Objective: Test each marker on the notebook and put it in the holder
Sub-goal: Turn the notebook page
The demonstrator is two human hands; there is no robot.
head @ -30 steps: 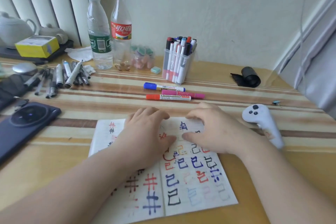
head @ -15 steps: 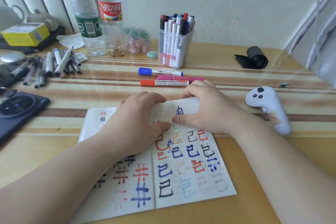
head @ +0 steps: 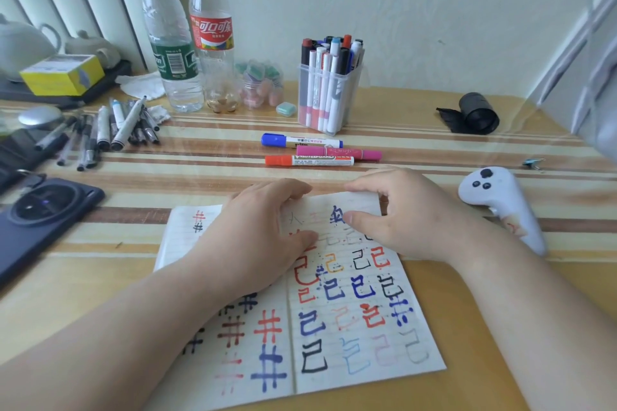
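Observation:
An open notebook [head: 334,360] full of coloured test marks lies on the table in front of me. My left hand [head: 260,237] rests flat on its left page, across the spine. My right hand [head: 407,220] pinches the top edge of the right page, which is lifted and curled toward me. Beyond the notebook lie three capped markers side by side: blue [head: 300,141], pink [head: 337,153] and red [head: 309,161]. Neither hand touches them. A clear plastic holder [head: 329,93] behind them stands packed with several markers.
Two plastic bottles [head: 173,43] stand at the back left, with a pile of pens [head: 110,130] in front of them. A dark phone [head: 43,210] lies at the left, a white controller [head: 500,203] at the right, and a black roll [head: 474,113] at the back right.
My right hand has taken the top edge of the right page and raised it off the notebook. My left hand stays pressed on the left page.

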